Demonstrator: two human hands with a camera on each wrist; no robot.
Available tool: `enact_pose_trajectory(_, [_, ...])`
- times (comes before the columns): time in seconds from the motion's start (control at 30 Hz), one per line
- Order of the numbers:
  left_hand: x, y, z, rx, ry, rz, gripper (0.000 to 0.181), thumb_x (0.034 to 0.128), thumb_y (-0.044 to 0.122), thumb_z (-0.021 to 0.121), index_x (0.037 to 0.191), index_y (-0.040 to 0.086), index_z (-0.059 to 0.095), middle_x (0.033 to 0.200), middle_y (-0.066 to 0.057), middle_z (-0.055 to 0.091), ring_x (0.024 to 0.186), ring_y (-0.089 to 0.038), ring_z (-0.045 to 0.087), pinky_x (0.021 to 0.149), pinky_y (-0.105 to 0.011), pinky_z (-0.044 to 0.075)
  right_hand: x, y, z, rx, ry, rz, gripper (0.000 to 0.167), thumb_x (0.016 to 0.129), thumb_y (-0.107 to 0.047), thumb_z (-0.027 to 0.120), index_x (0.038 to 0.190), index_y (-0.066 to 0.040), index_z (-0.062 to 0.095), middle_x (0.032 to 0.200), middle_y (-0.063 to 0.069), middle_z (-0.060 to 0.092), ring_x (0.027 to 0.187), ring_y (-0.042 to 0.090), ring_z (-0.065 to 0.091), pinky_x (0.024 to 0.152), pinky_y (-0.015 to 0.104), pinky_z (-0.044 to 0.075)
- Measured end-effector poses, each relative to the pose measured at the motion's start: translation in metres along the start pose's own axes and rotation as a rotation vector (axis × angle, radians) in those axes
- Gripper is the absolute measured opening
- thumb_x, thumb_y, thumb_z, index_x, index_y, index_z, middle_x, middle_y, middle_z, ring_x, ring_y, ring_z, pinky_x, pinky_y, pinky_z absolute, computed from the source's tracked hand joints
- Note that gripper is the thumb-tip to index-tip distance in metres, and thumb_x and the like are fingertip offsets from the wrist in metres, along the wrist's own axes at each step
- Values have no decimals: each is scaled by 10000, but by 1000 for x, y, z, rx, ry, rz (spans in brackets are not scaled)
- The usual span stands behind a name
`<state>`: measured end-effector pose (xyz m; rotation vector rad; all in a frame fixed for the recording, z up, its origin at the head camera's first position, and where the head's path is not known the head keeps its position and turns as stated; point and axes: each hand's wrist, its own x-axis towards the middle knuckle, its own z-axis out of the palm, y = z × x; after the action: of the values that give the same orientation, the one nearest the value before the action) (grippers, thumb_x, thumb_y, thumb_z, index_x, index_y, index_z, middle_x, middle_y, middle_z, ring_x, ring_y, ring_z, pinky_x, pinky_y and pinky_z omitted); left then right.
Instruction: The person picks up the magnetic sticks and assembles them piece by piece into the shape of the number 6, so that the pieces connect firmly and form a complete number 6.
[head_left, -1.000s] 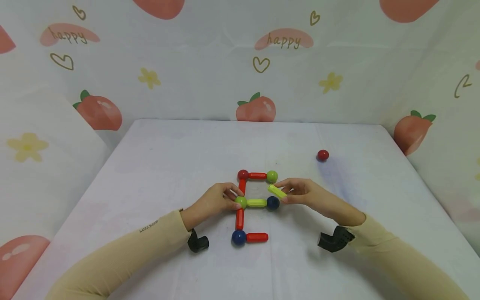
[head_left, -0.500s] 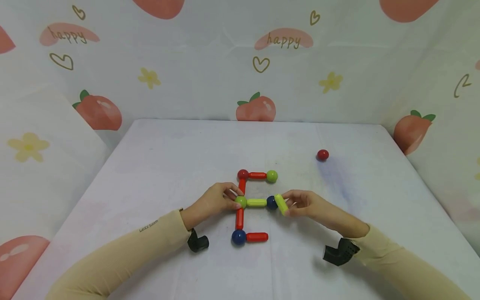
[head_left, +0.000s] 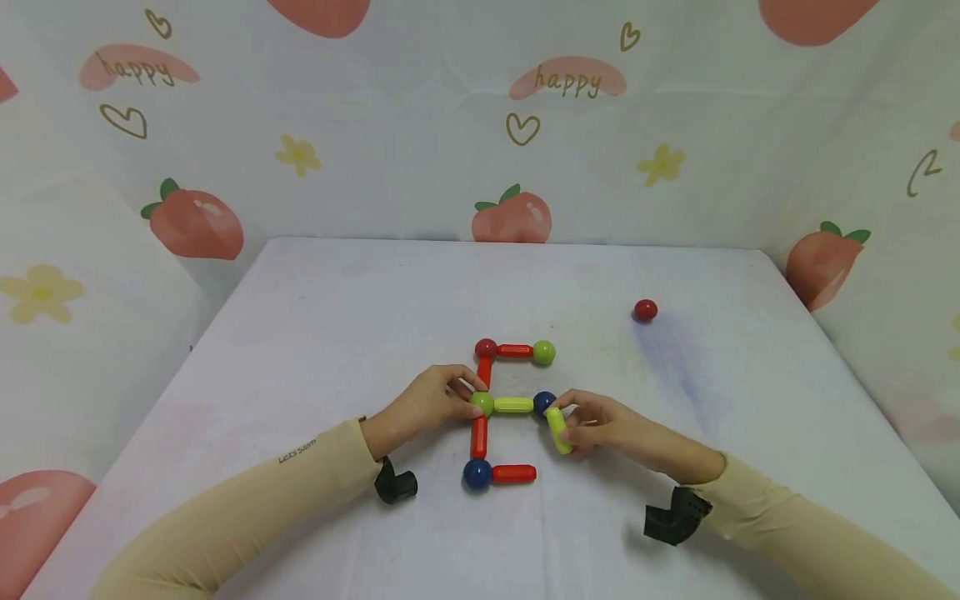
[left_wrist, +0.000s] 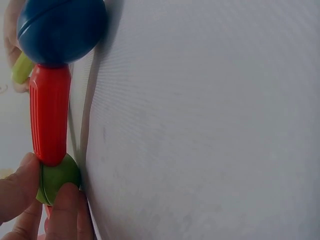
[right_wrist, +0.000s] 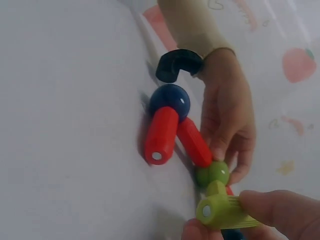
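My left hand (head_left: 441, 393) pinches a green ball (left_wrist: 59, 179) at the middle joint of a flat figure made of magnetic rods and balls. From that ball a yellow-green rod (head_left: 513, 405) runs right to a dark blue ball (head_left: 544, 403). Just in front of this blue ball, my right hand (head_left: 606, 427) holds another yellow-green magnetic rod (head_left: 558, 430) between thumb and fingers, tilted. Its upper end overlaps the ball in the head view; I cannot tell whether they touch. A pale round magnet (right_wrist: 206, 210) shows at the rod's near end in the right wrist view.
Above the middle, red rods join a red ball (head_left: 486, 349) and a green ball (head_left: 544, 352). Below, a red rod (head_left: 479, 438) leads to a blue ball (head_left: 477, 474) with another red rod (head_left: 514, 474) pointing right. A loose red ball (head_left: 646, 311) lies farther back on the white table (head_left: 360, 292).
My right hand has come down toward the front with the yellow-green magnetic rod, which has turned steeper and passed across the blue ball. The left hand stays on the green ball.
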<state>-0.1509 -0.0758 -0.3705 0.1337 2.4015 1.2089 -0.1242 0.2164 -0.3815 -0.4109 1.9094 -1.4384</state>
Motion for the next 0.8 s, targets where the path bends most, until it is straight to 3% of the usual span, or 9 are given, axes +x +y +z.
enact_pose_trajectory(0.23, [-1, 1, 0, -1, 2, -5, 234, 843, 62, 817, 1057, 101, 729, 1030, -96, 728, 929, -181, 655, 783, -275, 548, 1, -3, 6, 21, 25, 47, 335, 975, -90, 617, 1222, 96, 488, 928, -22, 600, 839, 107, 616, 776, 192, 561])
enact_pose_trajectory(0.43, [0, 0, 1, -6, 1, -1, 236, 840, 61, 819, 1054, 102, 729, 1033, -98, 732, 913, -179, 659, 777, -268, 544, 2, -8, 9, 53, 41, 133, 264, 969, -99, 636, 1158, 50, 524, 907, -49, 660, 834, 101, 638, 787, 191, 571])
enact_pose_trajectory(0.8, [1, -2, 1, 0, -4, 3, 232, 845, 74, 819, 1056, 102, 726, 1032, -94, 732, 884, -169, 657, 777, -271, 548, 7, -14, 11, 45, 37, 250, 258, 971, -102, 652, 1161, 55, 574, 844, -20, 698, 789, 90, 662, 789, 227, 601])
